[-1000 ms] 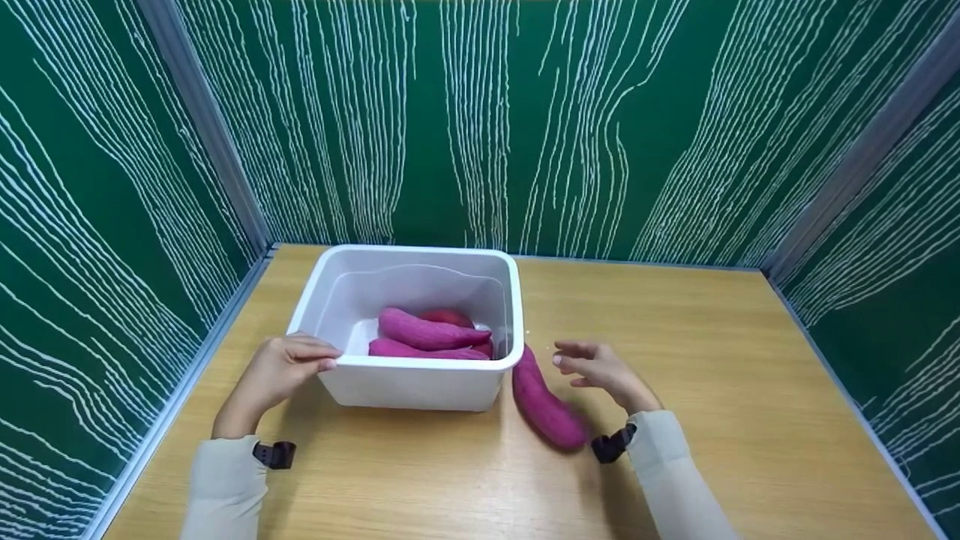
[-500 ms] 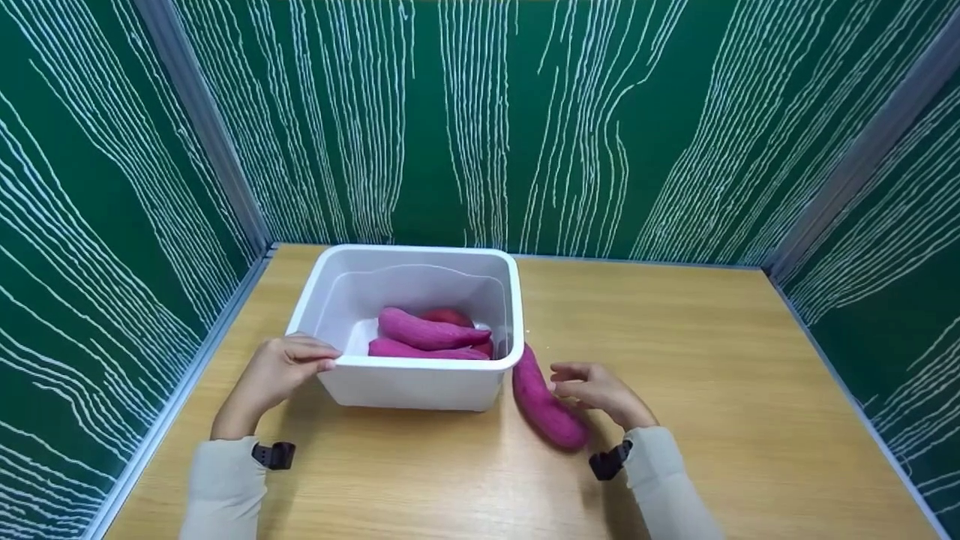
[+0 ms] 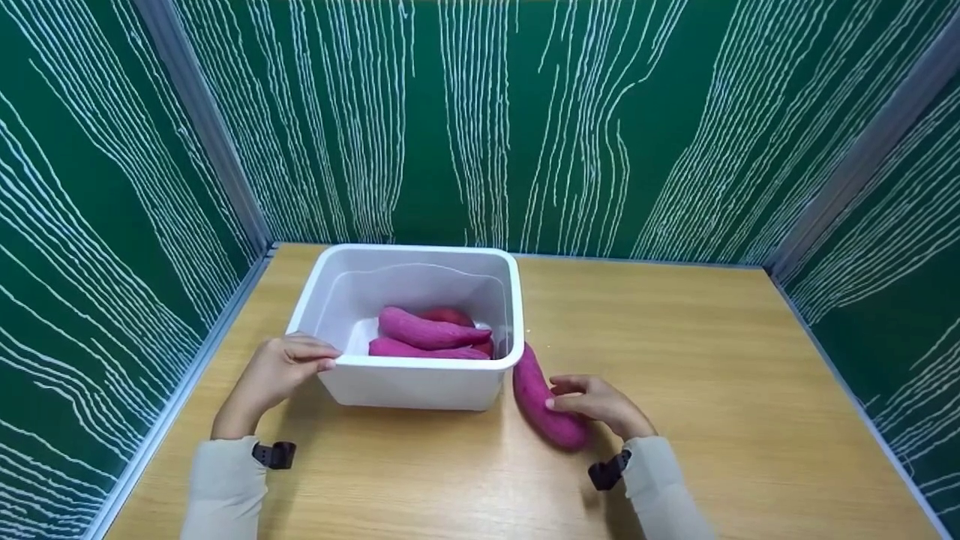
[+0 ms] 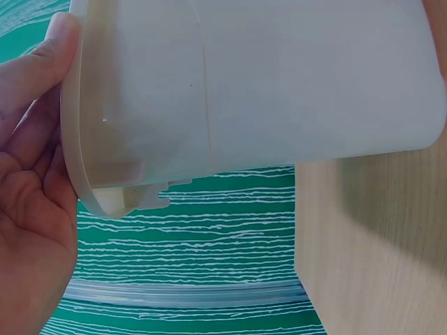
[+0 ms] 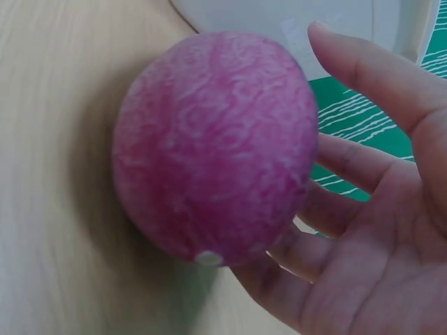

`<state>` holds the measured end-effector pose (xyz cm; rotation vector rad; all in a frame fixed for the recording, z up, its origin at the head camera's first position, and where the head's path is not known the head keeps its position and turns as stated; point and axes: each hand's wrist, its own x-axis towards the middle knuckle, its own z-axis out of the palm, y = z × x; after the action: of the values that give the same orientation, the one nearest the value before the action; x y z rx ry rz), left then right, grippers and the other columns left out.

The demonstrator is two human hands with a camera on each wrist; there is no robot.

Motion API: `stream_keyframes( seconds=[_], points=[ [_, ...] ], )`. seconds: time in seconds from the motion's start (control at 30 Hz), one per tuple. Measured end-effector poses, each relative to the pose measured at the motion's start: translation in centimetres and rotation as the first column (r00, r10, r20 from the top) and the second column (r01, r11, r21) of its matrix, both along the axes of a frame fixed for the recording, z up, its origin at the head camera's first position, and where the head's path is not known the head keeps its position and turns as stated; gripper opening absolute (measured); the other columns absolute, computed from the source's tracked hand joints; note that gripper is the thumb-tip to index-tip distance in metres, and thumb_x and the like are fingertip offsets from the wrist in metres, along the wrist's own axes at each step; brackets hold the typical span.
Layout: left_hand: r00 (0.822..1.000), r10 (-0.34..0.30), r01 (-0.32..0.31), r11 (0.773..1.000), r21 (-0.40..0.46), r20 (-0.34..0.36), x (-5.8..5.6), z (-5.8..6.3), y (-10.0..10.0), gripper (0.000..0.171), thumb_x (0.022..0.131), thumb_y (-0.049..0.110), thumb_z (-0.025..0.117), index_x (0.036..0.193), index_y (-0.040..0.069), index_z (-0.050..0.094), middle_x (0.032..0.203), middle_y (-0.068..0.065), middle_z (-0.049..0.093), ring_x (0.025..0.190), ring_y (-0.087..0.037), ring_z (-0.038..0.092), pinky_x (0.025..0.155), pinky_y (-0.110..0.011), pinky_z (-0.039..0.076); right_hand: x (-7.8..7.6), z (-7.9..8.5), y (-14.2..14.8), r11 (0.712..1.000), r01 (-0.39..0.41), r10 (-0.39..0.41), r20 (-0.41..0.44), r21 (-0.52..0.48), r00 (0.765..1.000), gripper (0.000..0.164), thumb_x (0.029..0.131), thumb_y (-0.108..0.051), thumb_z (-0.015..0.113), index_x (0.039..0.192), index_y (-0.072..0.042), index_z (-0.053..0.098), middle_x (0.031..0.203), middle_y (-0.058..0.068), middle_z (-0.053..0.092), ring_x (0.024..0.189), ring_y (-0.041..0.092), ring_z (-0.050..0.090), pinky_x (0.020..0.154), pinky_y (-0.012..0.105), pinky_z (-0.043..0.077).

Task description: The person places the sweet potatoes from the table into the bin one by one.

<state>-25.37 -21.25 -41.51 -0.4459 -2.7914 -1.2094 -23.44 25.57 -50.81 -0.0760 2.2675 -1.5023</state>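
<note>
My left hand (image 3: 281, 375) pinches the near left rim of a white plastic bin (image 3: 416, 386); the left wrist view shows the thumb and fingers on either side of that rim. Inside the bin lie two magenta sweet potatoes (image 3: 424, 328), with a red object (image 3: 448, 316) partly hidden behind them. Another sweet potato (image 3: 541, 405) lies on the table against the bin's right side. My right hand (image 3: 600, 403) is at this one, thumb over its top in the head view. In the right wrist view the fingers reach behind its blunt end, and the thumb is spread away.
The wooden table (image 3: 712, 375) extends to the right of the bin and in front of it. Green panels (image 3: 480, 120) with white wavy lines close off the back and both sides, framed by grey metal posts (image 3: 214, 120).
My right hand has come down and toward the loose sweet potato, from beside it to over its right side. The left hand and the bin have stayed put.
</note>
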Motion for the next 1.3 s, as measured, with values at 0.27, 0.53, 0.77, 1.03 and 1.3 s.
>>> stream_keyframes(
  seconds=[0.27,0.53,0.77,1.03,1.3],
  points=[
    [0.999,-0.007,0.008,1.000,0.013,-0.042,-0.1,-0.2,0.0,0.017,0.080,0.014,0.077,0.096,0.011,0.078,0.097,-0.007,0.075,0.100,-0.027,0.065,0.094,-0.044,0.052,0.1,-0.8,0.1,1.000,0.001,-0.001,0.006,0.003,1.000,0.069,0.083,-0.028,0.074,0.138,0.003,0.048,0.135,0.023,0.054,0.117,0.025,0.057,0.106,0.043,0.041],
    [0.999,-0.009,0.009,1.000,0.002,-0.054,0.0,-0.2,0.0,0.017,0.079,0.012,0.077,0.096,0.010,0.078,0.096,-0.006,0.075,0.100,-0.024,0.065,0.093,-0.038,0.052,0.1,-1.4,0.1,0.999,0.040,-0.040,0.021,0.003,0.999,0.066,0.082,-0.030,0.076,0.136,0.000,0.052,0.133,0.019,0.057,0.118,0.024,0.054,0.104,0.041,0.041],
    [1.000,-0.002,0.003,1.000,0.015,-0.009,0.0,0.0,0.1,0.018,0.081,0.012,0.076,0.098,0.009,0.077,0.100,-0.009,0.074,0.104,-0.029,0.064,0.098,-0.050,0.048,0.3,-1.7,-0.1,0.998,0.070,-0.070,0.042,0.001,0.997,0.062,0.082,-0.031,0.075,0.134,-0.004,0.055,0.136,0.020,0.055,0.118,0.023,0.053,0.095,0.029,0.044],
    [1.000,0.006,-0.006,1.000,0.007,0.012,0.0,0.0,0.1,0.019,0.082,0.014,0.076,0.100,0.008,0.077,0.102,-0.009,0.074,0.105,-0.029,0.064,0.100,-0.050,0.048,0.4,-1.8,-0.3,0.989,0.138,-0.141,0.052,0.046,0.989,0.058,0.080,-0.033,0.077,0.129,-0.008,0.060,0.134,0.018,0.057,0.113,0.022,0.054,0.086,0.026,0.044],
    [1.000,0.002,-0.002,1.000,0.016,-0.018,-0.1,-0.1,0.0,0.018,0.080,0.013,0.077,0.098,0.009,0.078,0.098,-0.007,0.075,0.102,-0.027,0.065,0.095,-0.046,0.051,0.4,-1.9,-0.4,0.987,0.146,-0.149,0.043,0.060,0.988,0.055,0.081,-0.034,0.076,0.127,-0.007,0.062,0.132,0.016,0.059,0.119,0.026,0.052,0.100,0.038,0.041]
  ],
)
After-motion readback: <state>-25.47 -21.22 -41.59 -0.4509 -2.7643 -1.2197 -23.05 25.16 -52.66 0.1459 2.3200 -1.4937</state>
